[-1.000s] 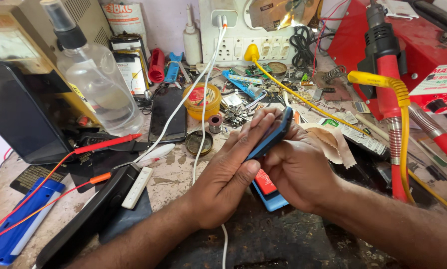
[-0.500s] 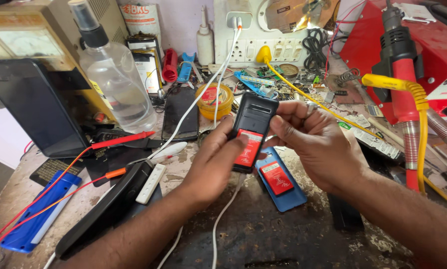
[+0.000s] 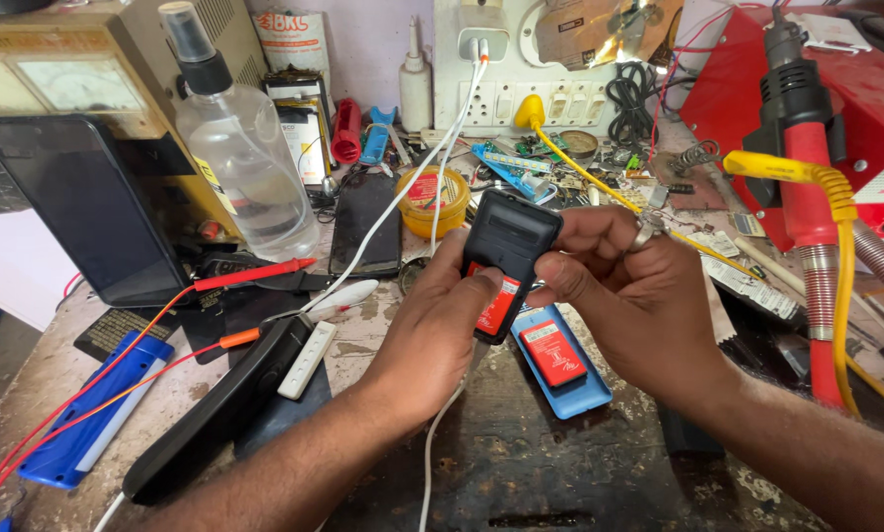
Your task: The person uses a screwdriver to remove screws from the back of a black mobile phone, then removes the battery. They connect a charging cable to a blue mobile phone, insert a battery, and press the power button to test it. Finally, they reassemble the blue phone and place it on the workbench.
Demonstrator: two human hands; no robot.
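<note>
At the far left one black glass-fronted tablet leans upright, with one clear plastic spray bottle beside it. Your left hand pinches the small black plastic phone with the red battery in its open back from below, held above the bench; your right hand pinches its right edge. It looks light, rigid and a little slippery, so grip the side edges. One blue back cover holding a second red battery lies just beneath.
</note>
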